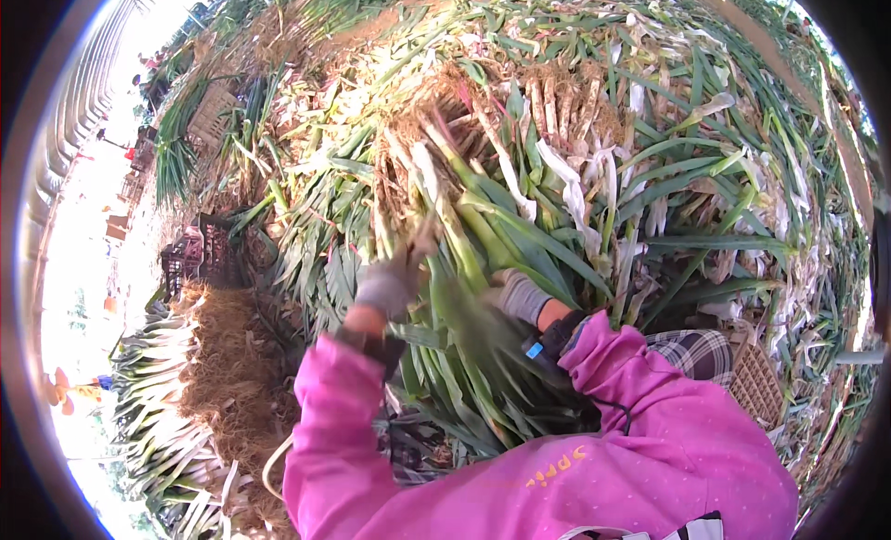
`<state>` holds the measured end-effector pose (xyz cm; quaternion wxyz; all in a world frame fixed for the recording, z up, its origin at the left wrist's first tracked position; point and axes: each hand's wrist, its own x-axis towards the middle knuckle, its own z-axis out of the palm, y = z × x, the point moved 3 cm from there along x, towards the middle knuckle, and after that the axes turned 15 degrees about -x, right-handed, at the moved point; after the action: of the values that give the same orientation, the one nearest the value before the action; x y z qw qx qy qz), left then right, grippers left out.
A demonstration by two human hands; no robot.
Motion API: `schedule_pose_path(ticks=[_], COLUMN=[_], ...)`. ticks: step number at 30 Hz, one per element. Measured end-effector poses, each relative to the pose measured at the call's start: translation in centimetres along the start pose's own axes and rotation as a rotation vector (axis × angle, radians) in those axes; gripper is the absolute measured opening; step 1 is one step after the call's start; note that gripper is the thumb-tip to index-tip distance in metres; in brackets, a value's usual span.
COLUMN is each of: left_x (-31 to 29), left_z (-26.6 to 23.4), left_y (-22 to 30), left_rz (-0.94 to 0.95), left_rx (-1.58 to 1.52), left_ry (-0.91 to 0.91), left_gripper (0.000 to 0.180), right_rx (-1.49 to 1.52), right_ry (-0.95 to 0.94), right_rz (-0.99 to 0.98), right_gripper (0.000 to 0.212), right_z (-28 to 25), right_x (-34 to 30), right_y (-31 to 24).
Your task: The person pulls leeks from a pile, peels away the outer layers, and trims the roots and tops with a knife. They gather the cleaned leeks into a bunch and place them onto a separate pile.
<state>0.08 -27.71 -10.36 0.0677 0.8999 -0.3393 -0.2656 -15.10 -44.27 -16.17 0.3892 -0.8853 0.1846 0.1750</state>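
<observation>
A heap of leeks [450, 234] lies before me, with white stalks, root ends pointing away and broad green leaves toward my lap. My left hand [390, 280], in a grey glove, is over the left side of the heap beside the stalks. Motion smears its fingers, so their grip is unclear. My right hand [520, 294], gloved too, is closed on the green part of a leek at the right of the heap; its fingertips are partly hidden. Between the hands, green leaves [464, 312] are blurred by movement.
Trimmed leeks [153, 391] are stacked at the left, their roots [223, 373] facing me. Beyond them stands a dark plastic crate [200, 252]. Loose leaves and peelings [687, 187] cover the ground ahead and right. A tan woven crate [756, 387] is by my right side.
</observation>
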Motion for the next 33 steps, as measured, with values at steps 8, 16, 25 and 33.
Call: schedule_pose_path(ticks=[8,16,25,33], left_x=[-13.2,3.4,10.4,-3.4], left_z=[-1.8,1.5,-4.0,-2.4], left_y=[7.3,-12.3,-7.3,3.0], left_rz=[-0.059,0.019,0.081,-0.109], left_rx=[-0.244,-0.138,0.093,-0.478], left_ry=[0.004,0.159,-0.004,-0.239], left_gripper=[0.061,0.056,0.046,0.05], right_rx=[0.137,0.081,0.062,0.494], right_ry=[0.015,-0.094,-0.08,0.062], right_rz=[-0.003,-0.138,-0.087,-0.036], right_gripper=[0.054,0.043,0.047,0.047], right_z=[-2.2,1.1,1.1,-3.2], right_x=[0.0,-0.7,0.1,-1.3], right_y=[-0.5,-4.6,-2.6,1.5])
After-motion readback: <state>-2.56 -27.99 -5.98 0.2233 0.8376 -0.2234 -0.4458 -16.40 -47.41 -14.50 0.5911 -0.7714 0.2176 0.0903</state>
